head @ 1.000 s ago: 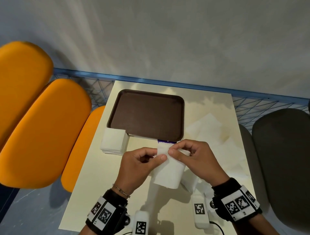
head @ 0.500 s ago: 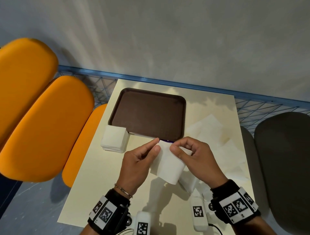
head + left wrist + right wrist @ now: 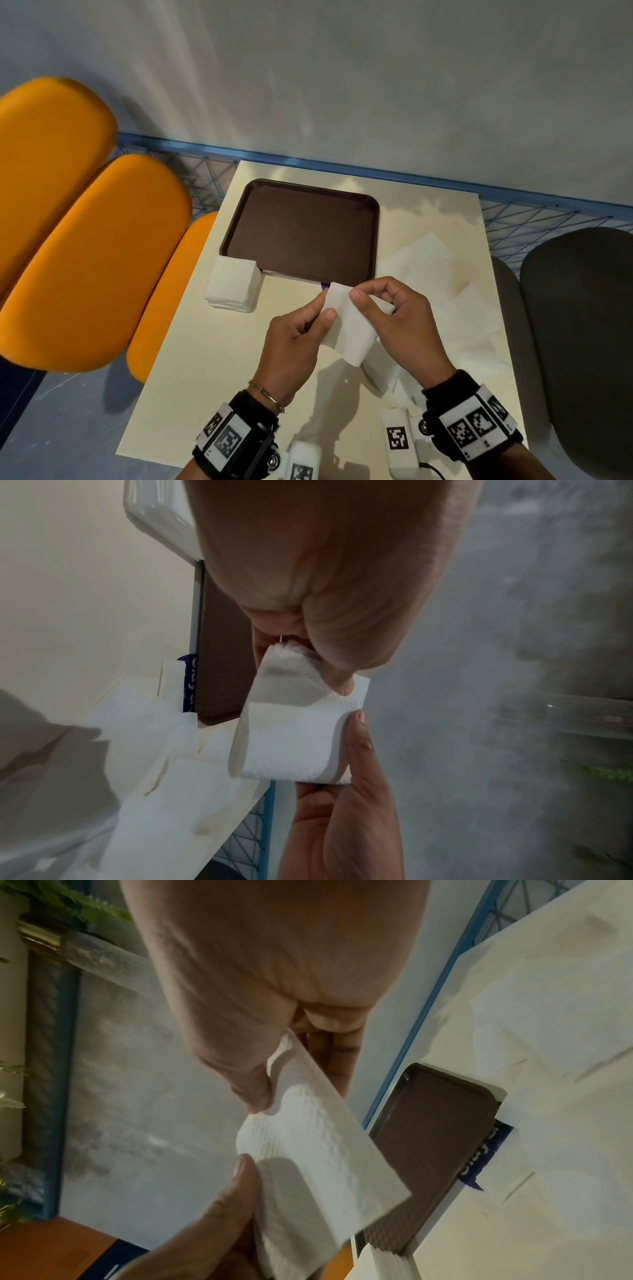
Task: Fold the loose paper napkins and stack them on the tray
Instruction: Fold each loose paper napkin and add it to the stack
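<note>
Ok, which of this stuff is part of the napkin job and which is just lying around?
Job: napkin pinched by left hand and right hand; loose napkins; folded stack; tray.
Lying about: orange chairs; dark chair; purple wrapper under the tray.

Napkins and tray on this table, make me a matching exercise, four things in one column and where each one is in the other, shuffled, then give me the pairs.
Things
1. tray
2. stack of napkins
3. napkin being folded
4. loose napkins

Places
A. pinched between both hands, above the table
B. spread flat on the table's right side
C. far middle of the table, nothing on it
D. on the table at the tray's near left corner

Pairs: 1-C, 2-D, 3-A, 4-B
</note>
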`<act>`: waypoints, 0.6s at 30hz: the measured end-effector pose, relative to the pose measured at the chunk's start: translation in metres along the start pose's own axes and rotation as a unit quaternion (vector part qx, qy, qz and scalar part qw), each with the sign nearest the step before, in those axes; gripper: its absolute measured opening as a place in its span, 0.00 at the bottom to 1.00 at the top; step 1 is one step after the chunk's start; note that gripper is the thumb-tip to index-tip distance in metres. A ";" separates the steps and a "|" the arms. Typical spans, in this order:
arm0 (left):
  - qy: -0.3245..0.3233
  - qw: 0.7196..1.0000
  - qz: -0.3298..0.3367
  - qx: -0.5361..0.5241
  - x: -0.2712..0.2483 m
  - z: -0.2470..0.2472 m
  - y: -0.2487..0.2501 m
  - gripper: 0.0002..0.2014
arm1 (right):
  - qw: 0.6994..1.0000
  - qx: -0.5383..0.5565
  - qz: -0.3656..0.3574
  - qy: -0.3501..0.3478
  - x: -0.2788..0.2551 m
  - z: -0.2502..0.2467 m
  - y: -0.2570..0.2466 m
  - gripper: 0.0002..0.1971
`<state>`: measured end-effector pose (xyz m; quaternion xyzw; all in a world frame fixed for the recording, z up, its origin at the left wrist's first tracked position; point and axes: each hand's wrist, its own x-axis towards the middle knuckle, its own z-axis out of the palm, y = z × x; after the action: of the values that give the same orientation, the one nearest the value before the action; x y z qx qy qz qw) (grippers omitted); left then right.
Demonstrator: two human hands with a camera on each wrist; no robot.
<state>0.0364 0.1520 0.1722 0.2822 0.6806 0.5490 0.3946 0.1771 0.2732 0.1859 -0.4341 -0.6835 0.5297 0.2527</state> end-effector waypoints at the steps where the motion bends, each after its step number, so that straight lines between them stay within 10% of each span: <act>1: 0.008 1.000 -0.002 -0.008 0.000 0.001 -0.001 0.17 | 1.000 0.001 0.000 -0.001 0.001 0.000 0.000 0.02; 18: 0.002 0.984 -0.120 -0.134 0.005 -0.007 -0.005 0.10 | 0.998 -0.029 0.000 -0.059 0.002 0.000 0.009 0.03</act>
<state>0.0280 0.1514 0.1671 0.1422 0.6307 0.5841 0.4908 0.1794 0.2755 0.1769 -0.4091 -0.7121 0.5345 0.1996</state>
